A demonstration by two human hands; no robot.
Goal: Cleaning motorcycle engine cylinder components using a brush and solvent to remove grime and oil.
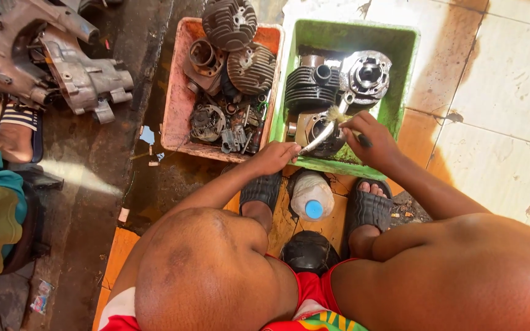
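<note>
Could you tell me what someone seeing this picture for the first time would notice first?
Most striking is the green tub at top centre, packed with finned engine cylinders, where the left hand holds a metal part and the right hand works a small brush over it. Beside it on the left, a pink tub holds rusty cylinder heads and small parts. A plastic bottle with a blue cap stands between the sandalled feet.

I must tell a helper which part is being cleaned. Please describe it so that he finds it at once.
Find the green tub, right of the pink tub. At its near edge, below the black finned cylinder, lies a grey engine part. It alone is touched by the brush in the right hand.
</note>
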